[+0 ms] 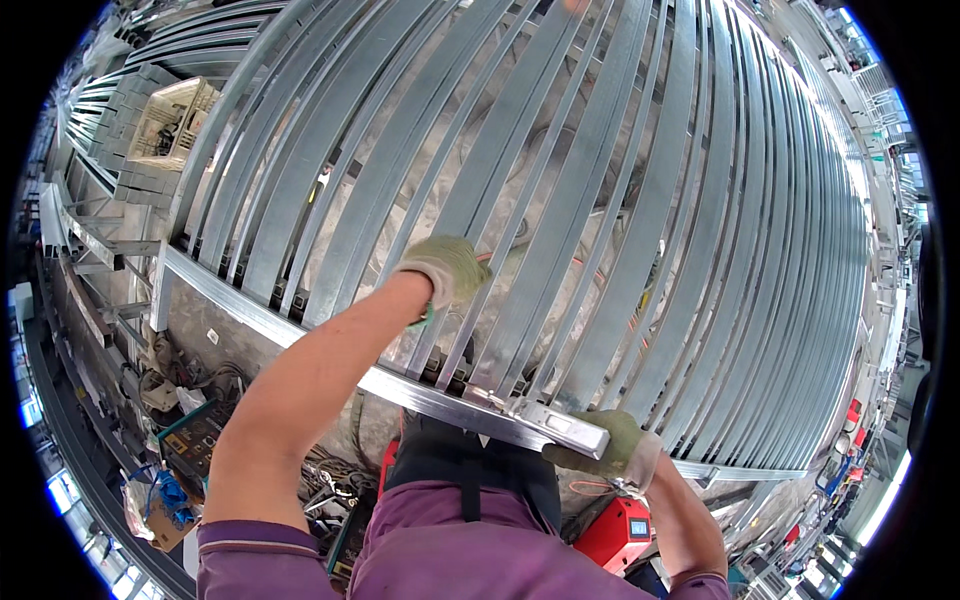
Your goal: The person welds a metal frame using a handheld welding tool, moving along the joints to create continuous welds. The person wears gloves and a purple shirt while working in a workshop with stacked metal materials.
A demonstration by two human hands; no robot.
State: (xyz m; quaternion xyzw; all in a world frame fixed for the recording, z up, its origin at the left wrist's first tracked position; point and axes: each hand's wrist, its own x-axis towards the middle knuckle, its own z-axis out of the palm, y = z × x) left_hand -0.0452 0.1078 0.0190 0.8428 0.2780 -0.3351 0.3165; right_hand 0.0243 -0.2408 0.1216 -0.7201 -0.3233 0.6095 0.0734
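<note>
My left hand [448,268], in a pale green work glove, is closed over one of the long flat galvanized steel bars [478,215] near the middle of a large frame. Its fingertips are partly hidden behind the bar. At the frame's near edge, my right hand [608,447], also gloved, is wrapped from below and behind around a silver metal clamp-like piece [562,425] with a blocky end. That piece lies across the bright front rail [430,398], and it covers some of my right fingers.
Parallel bars fill the frame to the right [740,250]. At the upper left a cream plastic crate [172,122] sits on stacked metal tubes. A red machine with a small screen [617,533] stands below my right hand. Cables and tools [325,480] clutter the floor at the lower left.
</note>
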